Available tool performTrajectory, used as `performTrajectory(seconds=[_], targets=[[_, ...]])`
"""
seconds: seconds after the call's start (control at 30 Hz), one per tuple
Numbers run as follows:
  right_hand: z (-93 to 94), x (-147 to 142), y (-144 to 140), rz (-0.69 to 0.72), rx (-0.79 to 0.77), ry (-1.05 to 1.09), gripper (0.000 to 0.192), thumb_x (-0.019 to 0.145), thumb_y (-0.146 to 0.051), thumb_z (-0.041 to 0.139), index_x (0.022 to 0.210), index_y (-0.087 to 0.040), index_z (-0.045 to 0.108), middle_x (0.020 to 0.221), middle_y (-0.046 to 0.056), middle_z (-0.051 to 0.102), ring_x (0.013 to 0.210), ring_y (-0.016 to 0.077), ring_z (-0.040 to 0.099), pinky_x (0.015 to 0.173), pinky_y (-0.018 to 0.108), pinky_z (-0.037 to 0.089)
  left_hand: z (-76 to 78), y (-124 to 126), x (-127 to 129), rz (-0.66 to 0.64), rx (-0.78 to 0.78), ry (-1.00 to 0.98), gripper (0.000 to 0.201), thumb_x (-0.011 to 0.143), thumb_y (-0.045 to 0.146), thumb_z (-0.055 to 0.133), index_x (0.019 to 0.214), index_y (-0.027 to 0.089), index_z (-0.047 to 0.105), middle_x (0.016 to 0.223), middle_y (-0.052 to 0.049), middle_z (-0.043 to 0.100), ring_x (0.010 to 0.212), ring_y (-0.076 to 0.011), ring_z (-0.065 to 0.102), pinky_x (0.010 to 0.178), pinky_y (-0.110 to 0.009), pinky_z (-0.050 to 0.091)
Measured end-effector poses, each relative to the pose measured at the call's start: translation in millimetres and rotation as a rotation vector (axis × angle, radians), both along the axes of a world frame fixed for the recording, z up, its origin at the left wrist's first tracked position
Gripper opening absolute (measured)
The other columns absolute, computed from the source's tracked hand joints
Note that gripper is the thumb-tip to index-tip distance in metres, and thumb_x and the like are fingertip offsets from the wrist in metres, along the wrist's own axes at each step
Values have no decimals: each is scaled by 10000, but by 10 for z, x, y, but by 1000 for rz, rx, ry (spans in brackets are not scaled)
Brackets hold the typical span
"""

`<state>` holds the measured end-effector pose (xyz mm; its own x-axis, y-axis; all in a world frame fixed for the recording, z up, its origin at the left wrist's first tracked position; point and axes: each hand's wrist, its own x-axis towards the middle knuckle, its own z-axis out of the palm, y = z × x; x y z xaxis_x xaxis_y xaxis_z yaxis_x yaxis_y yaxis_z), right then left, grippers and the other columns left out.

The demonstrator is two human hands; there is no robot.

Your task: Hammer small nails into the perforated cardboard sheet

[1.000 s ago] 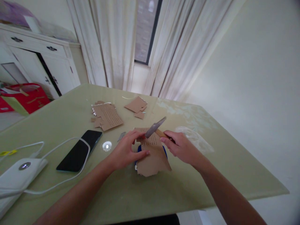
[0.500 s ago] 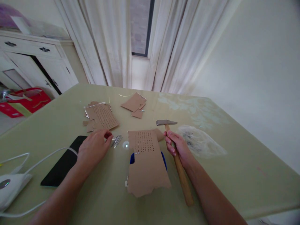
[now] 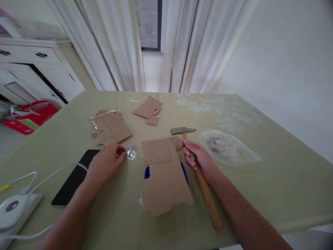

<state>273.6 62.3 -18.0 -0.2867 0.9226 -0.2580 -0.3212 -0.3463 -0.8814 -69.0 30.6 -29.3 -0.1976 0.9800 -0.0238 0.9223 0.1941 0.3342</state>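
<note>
My right hand [image 3: 196, 156] is wrapped round the wooden handle of a hammer [image 3: 206, 198], high up near its steel head, which points across the table. Beside the small pile of nails [image 3: 131, 152], my left hand [image 3: 108, 161] has its fingers curled and the thumb and forefinger close together. Whether a nail is between those fingertips I cannot make out. Between my hands lies a torn piece of cardboard [image 3: 165, 187] with rows of small holes in its far half. Under it, a blue object [image 3: 184, 172] shows at both sides, mostly hidden.
Another punched cardboard piece [image 3: 111, 126] lies at the far left, and cardboard scraps [image 3: 148, 107] lie further back. A clear plastic bag [image 3: 229, 147] with dark bits sits right of the hammer. At left are a black tablet-like slab [image 3: 70, 184] and a white power strip [image 3: 19, 211] with cables.
The camera view has shifted slightly. My left hand stays beside the nails, and my right hand keeps its hold on the hammer. No object has clearly moved on the table.
</note>
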Motion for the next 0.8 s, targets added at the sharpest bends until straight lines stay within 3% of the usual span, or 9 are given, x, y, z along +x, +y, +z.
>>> performTrajectory(seconds=[0.3, 0.47, 0.57, 0.67, 0.8], targets=[[-33, -15, 15, 8, 6, 5, 475, 777, -571, 925, 934, -169, 726, 651, -94, 519, 379, 29, 372, 312, 176, 234, -27, -15, 64, 0, -63, 25, 265, 955, 437, 550, 892, 226, 697, 933, -127, 799, 916, -348, 757, 807, -422, 520], [-31, -22, 14, 4, 18, -6, 471, 789, -575, 912, 940, -173, 720, 650, -91, 515, 389, 37, 378, 317, 184, 240, -19, -13, 116, -10, 12, 13, 257, 978, 413, 494, 895, 218, 639, 933, -134, 765, 962, -350, 744, 870, -445, 540], [-36, -25, 8, -3, 19, -1, 475, 791, -582, 910, 936, -171, 722, 648, -91, 513, 387, 35, 378, 317, 181, 245, 59, -38, 206, 10, 188, -162, 294, 986, 457, 535, 1012, 199, 673, 932, -104, 762, 857, -298, 722, 808, -421, 547], [-48, -37, 4, -5, 13, 3, 477, 789, -588, 914, 935, -174, 728, 650, -87, 513, 395, 37, 381, 317, 177, 254, 170, -145, 400, -69, 440, -500, 353, 1003, 501, 622, 1179, 210, 720, 1022, -72, 789, 826, -231, 708, 746, -359, 565], [-64, -70, -9, -3, -1, 1, 479, 784, -594, 921, 930, -181, 728, 656, -80, 520, 406, 41, 382, 318, 174, 266, 249, -336, 686, -284, 587, -754, 159, 1015, 365, 691, 998, 233, 778, 969, -40, 794, 860, -191, 723, 734, -300, 575]])
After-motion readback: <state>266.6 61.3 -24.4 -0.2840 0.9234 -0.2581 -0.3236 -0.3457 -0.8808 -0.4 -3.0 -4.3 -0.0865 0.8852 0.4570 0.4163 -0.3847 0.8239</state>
